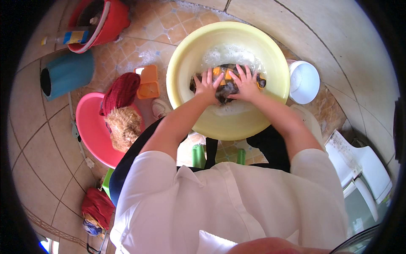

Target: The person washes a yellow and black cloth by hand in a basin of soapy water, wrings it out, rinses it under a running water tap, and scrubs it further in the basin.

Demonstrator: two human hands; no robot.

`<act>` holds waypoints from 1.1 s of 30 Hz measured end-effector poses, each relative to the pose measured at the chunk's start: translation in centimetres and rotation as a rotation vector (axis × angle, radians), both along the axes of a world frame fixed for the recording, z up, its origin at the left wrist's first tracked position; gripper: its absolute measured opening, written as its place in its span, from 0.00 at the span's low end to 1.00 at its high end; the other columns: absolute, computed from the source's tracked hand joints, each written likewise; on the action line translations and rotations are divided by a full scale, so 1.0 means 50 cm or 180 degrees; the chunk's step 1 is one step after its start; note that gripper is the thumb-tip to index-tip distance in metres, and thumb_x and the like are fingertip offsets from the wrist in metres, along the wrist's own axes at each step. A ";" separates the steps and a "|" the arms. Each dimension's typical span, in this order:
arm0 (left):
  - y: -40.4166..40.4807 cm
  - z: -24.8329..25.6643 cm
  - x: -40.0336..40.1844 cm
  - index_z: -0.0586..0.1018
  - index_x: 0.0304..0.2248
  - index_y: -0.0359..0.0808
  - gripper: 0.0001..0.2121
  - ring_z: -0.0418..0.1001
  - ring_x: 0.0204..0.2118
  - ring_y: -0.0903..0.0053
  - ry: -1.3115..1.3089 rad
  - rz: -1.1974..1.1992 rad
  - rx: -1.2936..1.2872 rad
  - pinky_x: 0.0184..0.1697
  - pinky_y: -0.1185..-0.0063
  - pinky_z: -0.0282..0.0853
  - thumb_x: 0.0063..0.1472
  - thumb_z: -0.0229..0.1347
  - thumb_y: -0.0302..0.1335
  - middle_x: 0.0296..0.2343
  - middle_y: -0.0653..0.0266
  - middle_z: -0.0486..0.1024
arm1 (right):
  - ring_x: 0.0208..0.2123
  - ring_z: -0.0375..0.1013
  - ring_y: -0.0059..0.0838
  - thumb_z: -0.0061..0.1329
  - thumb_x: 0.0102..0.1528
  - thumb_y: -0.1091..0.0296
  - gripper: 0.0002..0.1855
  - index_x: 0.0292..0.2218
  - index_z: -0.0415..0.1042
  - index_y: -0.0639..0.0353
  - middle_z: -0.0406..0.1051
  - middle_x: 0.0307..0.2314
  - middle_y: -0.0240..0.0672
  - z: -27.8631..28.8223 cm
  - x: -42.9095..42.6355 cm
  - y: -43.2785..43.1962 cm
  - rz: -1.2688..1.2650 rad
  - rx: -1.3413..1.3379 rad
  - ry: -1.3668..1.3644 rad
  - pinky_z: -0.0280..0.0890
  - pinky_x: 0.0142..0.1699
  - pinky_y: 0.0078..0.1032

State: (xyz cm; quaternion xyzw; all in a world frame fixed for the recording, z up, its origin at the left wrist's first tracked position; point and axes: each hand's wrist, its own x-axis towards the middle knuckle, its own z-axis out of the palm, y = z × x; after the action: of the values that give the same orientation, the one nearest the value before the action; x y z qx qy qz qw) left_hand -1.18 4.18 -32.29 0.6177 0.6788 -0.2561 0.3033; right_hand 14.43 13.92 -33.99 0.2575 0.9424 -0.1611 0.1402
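Note:
A large pale yellow plastic basin stands on the tiled floor in front of me, with sudsy water inside. Dark cloth with orange patches lies wet in the water. On the left part of this cloth rests my left hand, its fingers spread. My right hand presses on the right part, also with spread fingers. Neither hand closes around the fabric. Foam floats mostly beyond the fingers. The underside of the cloth is hidden.
A pink basin at left holds a dark red knitted item and a tan furry item. Beyond are an orange container, a blue bin and a red bucket. A white bucket stands right, beside the wall.

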 end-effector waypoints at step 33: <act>0.067 -0.086 0.022 0.61 0.37 0.41 0.15 0.68 0.36 0.69 0.0238 0.1125 0.0763 0.41 0.73 0.58 0.48 0.49 0.31 0.33 0.60 0.68 | 0.37 0.64 0.32 0.36 0.47 0.67 0.11 0.35 0.61 0.52 0.64 0.31 0.34 -0.073 -0.107 -0.004 -0.0611 0.0078 -0.0275 0.55 0.41 0.33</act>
State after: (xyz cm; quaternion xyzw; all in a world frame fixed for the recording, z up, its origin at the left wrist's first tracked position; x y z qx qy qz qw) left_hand -0.07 7.54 -36.59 0.5108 0.8130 -0.1392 0.2425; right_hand 9.06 13.75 -37.66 0.3549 0.9084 -0.1510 0.1615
